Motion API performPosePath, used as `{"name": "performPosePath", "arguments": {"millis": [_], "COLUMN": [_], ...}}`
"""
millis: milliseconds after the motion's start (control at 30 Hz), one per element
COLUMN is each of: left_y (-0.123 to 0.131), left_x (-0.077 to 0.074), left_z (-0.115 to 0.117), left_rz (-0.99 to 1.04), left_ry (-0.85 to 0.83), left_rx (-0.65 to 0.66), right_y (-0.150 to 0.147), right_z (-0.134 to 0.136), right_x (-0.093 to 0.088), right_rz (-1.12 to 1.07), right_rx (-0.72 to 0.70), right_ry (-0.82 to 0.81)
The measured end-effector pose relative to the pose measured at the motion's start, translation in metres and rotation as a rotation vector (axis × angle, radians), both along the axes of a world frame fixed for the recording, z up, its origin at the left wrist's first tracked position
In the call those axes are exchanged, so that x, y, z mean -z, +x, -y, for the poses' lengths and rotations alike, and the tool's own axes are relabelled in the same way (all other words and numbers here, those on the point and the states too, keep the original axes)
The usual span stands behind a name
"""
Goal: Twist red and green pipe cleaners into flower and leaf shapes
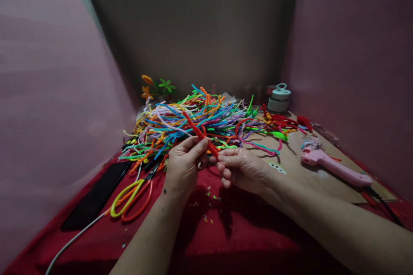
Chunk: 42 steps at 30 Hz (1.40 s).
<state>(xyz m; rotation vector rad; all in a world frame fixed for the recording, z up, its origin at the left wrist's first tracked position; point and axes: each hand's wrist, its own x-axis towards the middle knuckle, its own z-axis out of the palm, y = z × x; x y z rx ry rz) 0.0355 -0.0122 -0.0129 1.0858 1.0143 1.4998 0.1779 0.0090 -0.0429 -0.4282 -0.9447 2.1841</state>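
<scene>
Fingers of both hands pinch one red pipe cleaner (195, 129)

Farthest left, a flat black slab (94, 200), perhaps a phone though the dim light makes that uncertain, lies on the red cloth (226, 236), with a white cable (73, 239) running out past its near end. Just beside it lie scissors (133, 199) with one yellow and one orange handle loop, blades pointing toward the heap. The left hand (181, 166) is raised above the cloth, thumb and fingertips pressed together on the red pipe cleaner partway along its length. The pipe cleaner slants up and to the left, its free end over the heap of coloured pipe cleaners (206, 116) spread behind the hands. The right hand (242, 168) nips the lower end between thumb and forefinger, its other fingers curled under. Small snipped bits dot the cloth below the hands. Farther right, a brown board (300, 180) carries a pink glue gun (335, 168), well apart from the hands. Behind it, by the back wall, stands a pale lidded jar (279, 99).
</scene>
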Motion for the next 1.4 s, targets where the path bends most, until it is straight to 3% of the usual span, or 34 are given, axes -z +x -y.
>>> {"name": "performPosePath", "arguments": {"millis": [167, 333, 567, 767, 933, 1100, 1233, 1400], "left_y": [-0.006, -0.008, -0.006, -0.001, -0.002, -0.001, 0.004, 0.007], "left_x": [0.001, 0.001, 0.002, 0.003, 0.0, 0.001, 0.001, 0.002], "left_z": [-0.001, -0.004, -0.004, -0.001, -0.001, -0.002, -0.002, -0.003], "left_rz": [-0.079, -0.048, -0.003, 0.015, 0.009, -0.037, -0.033, 0.113], "left_ry": [-0.118, -0.157, -0.132, -0.111, -0.107, -0.121, -0.092, -0.118], "left_rx": [0.178, 0.117, 0.14, 0.088, 0.068, 0.09, 0.002, -0.079], "right_y": [0.001, 0.003, 0.003, 0.002, 0.004, 0.002, -0.002, -0.004], "right_z": [-0.003, -0.006, -0.007, -0.006, -0.003, -0.001, 0.001, 0.006], "right_x": [0.0, 0.001, 0.005, 0.006, -0.004, -0.009, -0.006, -0.006], "right_rz": [0.019, 0.109, 0.087, 0.07, 0.166, 0.355, 0.403, 0.428], "right_rx": [-0.005, -0.039, -0.066, -0.011, 0.021, 0.191, 0.227, 0.155], "right_ry": [0.066, 0.109, 0.061, 0.062, 0.19, 0.397, 0.337, 0.319]}}
